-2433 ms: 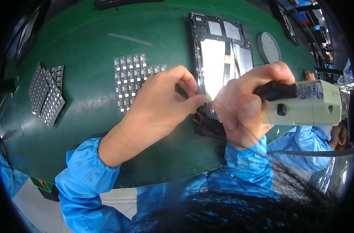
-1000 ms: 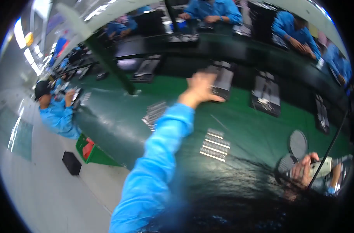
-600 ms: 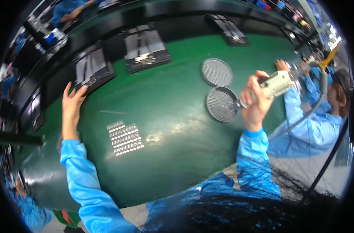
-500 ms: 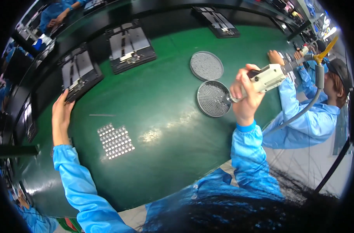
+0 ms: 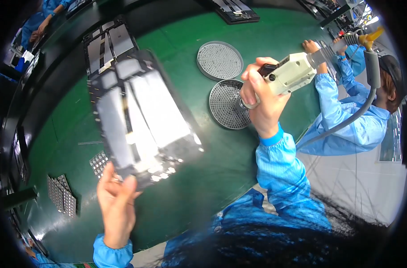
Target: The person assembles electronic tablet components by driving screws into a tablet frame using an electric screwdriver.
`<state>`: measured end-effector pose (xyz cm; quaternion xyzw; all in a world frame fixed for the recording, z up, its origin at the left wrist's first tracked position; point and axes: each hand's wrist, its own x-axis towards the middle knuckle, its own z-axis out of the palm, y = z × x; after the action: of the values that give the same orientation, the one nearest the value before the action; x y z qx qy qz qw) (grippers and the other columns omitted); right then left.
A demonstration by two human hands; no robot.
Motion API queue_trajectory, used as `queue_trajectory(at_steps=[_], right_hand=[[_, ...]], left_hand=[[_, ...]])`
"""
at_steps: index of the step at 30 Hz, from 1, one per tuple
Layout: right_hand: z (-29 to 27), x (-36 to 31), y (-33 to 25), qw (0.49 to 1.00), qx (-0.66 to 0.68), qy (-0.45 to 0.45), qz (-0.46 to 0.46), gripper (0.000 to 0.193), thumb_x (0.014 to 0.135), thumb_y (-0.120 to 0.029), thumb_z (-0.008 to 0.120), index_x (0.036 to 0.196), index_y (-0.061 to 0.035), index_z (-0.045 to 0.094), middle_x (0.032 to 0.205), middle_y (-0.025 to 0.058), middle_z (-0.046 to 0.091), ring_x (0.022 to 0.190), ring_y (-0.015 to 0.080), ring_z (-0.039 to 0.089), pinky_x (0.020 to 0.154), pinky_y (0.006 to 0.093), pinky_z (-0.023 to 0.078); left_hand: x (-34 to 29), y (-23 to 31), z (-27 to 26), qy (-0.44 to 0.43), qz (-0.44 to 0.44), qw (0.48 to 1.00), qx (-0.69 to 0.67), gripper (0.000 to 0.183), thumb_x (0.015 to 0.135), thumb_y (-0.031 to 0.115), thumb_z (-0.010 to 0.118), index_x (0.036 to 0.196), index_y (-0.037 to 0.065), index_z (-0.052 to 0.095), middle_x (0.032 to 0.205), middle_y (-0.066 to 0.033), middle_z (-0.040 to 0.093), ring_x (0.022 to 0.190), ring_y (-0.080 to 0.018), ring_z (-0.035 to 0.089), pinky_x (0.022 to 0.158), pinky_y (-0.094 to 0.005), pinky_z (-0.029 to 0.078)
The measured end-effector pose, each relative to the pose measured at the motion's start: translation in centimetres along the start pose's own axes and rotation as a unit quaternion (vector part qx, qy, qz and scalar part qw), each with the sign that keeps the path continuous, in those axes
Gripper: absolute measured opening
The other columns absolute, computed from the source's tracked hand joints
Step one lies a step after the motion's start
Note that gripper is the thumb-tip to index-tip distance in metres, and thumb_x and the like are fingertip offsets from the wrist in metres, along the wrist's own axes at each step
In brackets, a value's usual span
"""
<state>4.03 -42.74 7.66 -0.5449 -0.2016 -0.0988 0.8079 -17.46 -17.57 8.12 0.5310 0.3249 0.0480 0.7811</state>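
Observation:
My left hand (image 5: 117,207) is closed on the near end of an opened tablet (image 5: 143,118), raised over the green table and slightly blurred. Its inside faces up, showing grey battery panels, dark strips and shiny parts near the gripped end. My right hand (image 5: 266,100) is wrapped round a cream electric screwdriver (image 5: 292,73) with a yellow and grey cord fitting at its rear. The screwdriver's tip end points down into a round grey screw tray (image 5: 222,109); the exact tip is hard to make out. A second round tray (image 5: 220,60) sits just behind it.
Another opened tablet (image 5: 118,38) lies beyond the lifted one, and one more (image 5: 234,11) at the far edge. Near the left are a sheet of small pieces (image 5: 97,164), dotted sheets (image 5: 60,196) and a thin strip (image 5: 90,143). A co-worker (image 5: 350,120) sits at right.
My left hand has picked up a tablet from the left and brought it toward me over the table. My right hand stays at the near tray with the screwdriver. The view has shifted.

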Motion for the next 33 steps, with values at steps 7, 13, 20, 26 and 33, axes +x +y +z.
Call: queue_trajectory(at_steps=[7,13,20,26,33], right_hand=[[-0.1,0.1,-0.1,1.0,-0.007,0.008,0.02,0.03,0.087,0.0,0.065,0.115,0.0036,0.055,0.085,0.0142,0.064,0.052,0.0076,0.047,0.045,0.0235,0.039],[-0.2,0.5,0.1,1.0,-0.001,0.014,0.022,0.029,0.086,0.0,0.066,0.114,0.0036,0.056,0.085,0.0135,0.064,0.052,0.008,0.047,0.044,0.0233,0.038],[-0.3,0.9,1.3,0.998,-0.06,-0.01,0.016,0.03,0.089,-0.004,0.065,0.117,-0.0039,0.055,0.079,0.0063,0.056,0.05,0.0074,0.043,0.044,0.0231,0.035],[-1.1,0.7,1.9,0.996,-0.083,-0.005,-0.018,0.036,0.093,-0.007,0.062,0.125,0.0025,0.05,0.087,0.009,0.057,0.053,0.0065,0.044,0.046,0.022,0.035],[1.5,0.1,0.5,0.997,0.022,-0.027,-0.071,0.038,0.096,-0.012,0.057,0.13,0.0021,0.047,0.099,0.0132,0.058,0.052,0.0046,0.039,0.047,0.0211,0.035]], left_hand=[[-0.6,-4.1,1.6,-0.112,0.077,0.991,0.0,0.063,0.089,-0.007,0.062,0.143,-0.006,0.028,0.134,-0.0191,0.051,0.118,-0.0215,0.056,0.089,-0.0308,0.052],[-0.5,-2.5,1.1,-0.113,0.096,0.975,0.168,0.057,0.085,-0.009,0.065,0.136,-0.007,0.041,0.125,-0.0149,0.053,0.108,-0.0197,0.057,0.083,-0.0269,0.054],[1.7,2.1,-2.0,-0.021,0.278,0.85,0.446,0.037,0.079,-0.004,0.07,0.115,0.0,0.065,0.106,-0.0144,0.06,0.089,-0.0224,0.061,0.077,-0.0312,0.051],[6.7,4.0,-6.5,-0.052,0.335,0.733,0.59,0.047,0.072,0.021,0.081,0.114,0.007,0.066,0.116,-0.0106,0.056,0.107,-0.0298,0.053,0.094,-0.0378,0.04],[6.8,2.2,-6.9,-0.016,0.36,0.742,0.566,0.045,0.066,0.019,0.085,0.1,0.004,0.061,0.111,-0.0084,0.054,0.102,-0.0262,0.053,0.092,-0.0361,0.039]])
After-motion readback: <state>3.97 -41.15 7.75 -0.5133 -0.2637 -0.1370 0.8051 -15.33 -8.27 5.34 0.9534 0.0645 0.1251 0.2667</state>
